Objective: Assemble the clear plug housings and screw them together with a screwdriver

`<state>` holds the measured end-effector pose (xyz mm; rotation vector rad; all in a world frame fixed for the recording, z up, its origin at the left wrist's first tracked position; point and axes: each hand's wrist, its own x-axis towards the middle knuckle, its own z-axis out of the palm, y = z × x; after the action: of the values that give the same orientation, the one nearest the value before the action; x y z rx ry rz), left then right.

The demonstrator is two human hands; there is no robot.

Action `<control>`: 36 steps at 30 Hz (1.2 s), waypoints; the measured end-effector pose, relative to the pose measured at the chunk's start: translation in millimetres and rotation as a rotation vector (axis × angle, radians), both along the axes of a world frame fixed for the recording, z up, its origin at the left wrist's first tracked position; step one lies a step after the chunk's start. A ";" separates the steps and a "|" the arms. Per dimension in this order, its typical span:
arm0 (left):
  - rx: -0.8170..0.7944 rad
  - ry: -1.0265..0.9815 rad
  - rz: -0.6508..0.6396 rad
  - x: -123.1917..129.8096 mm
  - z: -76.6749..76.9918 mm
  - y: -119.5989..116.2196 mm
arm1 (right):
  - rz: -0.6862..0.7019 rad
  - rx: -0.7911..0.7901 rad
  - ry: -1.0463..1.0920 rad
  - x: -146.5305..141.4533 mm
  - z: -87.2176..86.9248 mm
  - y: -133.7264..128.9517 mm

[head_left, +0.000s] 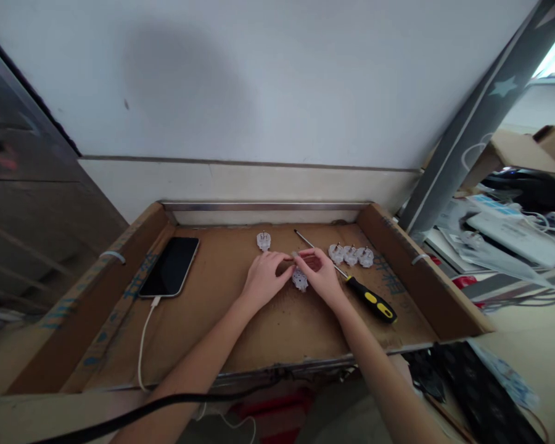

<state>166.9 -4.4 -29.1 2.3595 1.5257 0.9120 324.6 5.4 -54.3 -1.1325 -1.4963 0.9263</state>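
Near the middle of the cardboard-lined tray, my left hand (pixel 269 272) and my right hand (pixel 322 275) meet with bent fingers. Between them is a clear plastic plug piece (pixel 300 280) with small holes, its upper end hidden by the fingers. At the fingertips shows a small greyish bit (pixel 295 254), too small to name. Just right of my right hand lies a screwdriver (pixel 370 300) with a black and yellow handle, its shaft running behind that hand. One clear plug piece with metal pins (pixel 263 240) lies beyond my left hand. Three similar plug pieces (pixel 350 254) sit in a row at right.
A phone (pixel 171 266) with a white cable (pixel 143 345) lies on the tray's left. Raised cardboard sides (pixel 416 277) border the tray. A black cable (pixel 176 402) crosses in front, over my left forearm. A grey post (pixel 472 117) and clutter stand at right.
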 end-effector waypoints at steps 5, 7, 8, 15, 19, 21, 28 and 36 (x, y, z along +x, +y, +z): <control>0.016 0.035 0.014 1.4 0.2 0.8 | 0.008 0.056 -0.050 -2.8 3.8 -3.9; 0.018 0.047 0.030 2.3 0.8 0.3 | 0.003 0.077 -0.068 -3.2 5.7 -5.0; 0.016 0.050 0.036 2.7 1.0 0.1 | -0.001 0.086 -0.074 -3.2 6.7 -5.4; -0.003 0.048 0.097 0.1 2.4 -0.3 | -0.136 0.067 -0.003 0.1 9.0 -3.9; -0.005 0.011 0.027 0.8 2.5 -0.7 | -0.168 0.032 0.028 0.8 7.3 -2.3; -0.015 0.019 -0.078 2.7 1.4 -1.7 | -0.187 0.021 0.002 1.3 6.4 -1.5; -0.069 0.052 -0.172 0.0 -1.7 -2.2 | -0.342 0.007 -0.316 10.8 7.4 -3.3; -0.031 0.014 -0.175 0.1 4.5 -6.5 | -0.501 0.101 -0.717 26.4 16.3 -71.5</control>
<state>167.0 -10.9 -24.6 2.4356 1.3030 0.8273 351.0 -66.2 -38.0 -1.7643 -1.6513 0.0839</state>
